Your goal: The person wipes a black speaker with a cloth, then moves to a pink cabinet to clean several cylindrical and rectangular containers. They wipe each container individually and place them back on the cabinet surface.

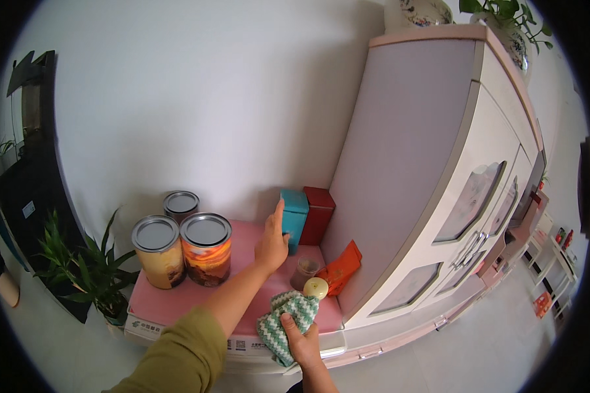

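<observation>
My left hand (272, 244) is against the left side of a teal box (295, 211). Its fingers point up along the edge and the thumb lies by the front face; whether it grips the box is unclear. A dark red box (318, 216) stands right beside the teal one. Bunched in my right hand (302, 341) is a green and white zigzag-patterned cloth (287, 322), held over the front edge of the pink surface (243, 299). Just beyond the cloth are a pale yellow round object (316, 288), a small clear cup (306, 271) and an orange packet (343, 270).
Three metal-lidded cans, including one with a sunset picture (206, 253), stand at the left of the surface. A potted plant (103, 275) grows beside it. A white cabinet (423, 162) rises on the right, and a white wall (201, 108) runs behind.
</observation>
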Available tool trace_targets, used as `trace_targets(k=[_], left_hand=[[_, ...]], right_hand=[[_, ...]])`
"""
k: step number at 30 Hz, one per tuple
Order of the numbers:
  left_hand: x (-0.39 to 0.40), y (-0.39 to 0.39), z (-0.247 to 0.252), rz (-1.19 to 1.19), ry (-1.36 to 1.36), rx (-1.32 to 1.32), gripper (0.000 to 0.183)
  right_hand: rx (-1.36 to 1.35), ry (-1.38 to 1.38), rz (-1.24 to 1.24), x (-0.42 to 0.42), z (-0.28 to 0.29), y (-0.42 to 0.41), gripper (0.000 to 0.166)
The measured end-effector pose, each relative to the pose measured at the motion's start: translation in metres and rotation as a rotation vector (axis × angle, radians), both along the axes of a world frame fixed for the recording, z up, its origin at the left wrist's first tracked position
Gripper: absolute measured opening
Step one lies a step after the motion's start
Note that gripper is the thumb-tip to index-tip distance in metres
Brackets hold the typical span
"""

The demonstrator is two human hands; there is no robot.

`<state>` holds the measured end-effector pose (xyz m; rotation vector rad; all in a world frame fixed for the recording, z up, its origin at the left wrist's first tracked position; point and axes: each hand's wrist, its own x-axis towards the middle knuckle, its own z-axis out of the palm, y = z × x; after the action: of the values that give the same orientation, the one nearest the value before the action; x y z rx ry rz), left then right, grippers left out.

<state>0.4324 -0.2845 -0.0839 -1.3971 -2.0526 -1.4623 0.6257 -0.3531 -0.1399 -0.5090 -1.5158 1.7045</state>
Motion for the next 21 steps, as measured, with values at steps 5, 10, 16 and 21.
trace_targets(k=[5, 10, 16, 21], left_hand=[[-0.013, 0.030, -0.007, 0.119, 0.060, 0.079, 0.081], [-0.019, 0.026, 0.000, 0.079, 0.039, 0.006, 0.082], [0.001, 0.007, 0.021, 0.112, 0.077, -0.020, 0.078], [0.027, -0.064, 0.073, 0.372, 0.617, -0.387, 0.065]], right_hand=[[-0.055, 0.025, 0.034, 0.003, 0.001, -0.001, 0.029], [-0.076, 0.076, 0.045, 0.003, 0.002, -0.002, 0.029], [-0.075, 0.089, 0.032, 0.002, 0.006, -0.005, 0.030], [-0.059, 0.099, -0.001, 0.003, 0.011, -0.005, 0.031]])
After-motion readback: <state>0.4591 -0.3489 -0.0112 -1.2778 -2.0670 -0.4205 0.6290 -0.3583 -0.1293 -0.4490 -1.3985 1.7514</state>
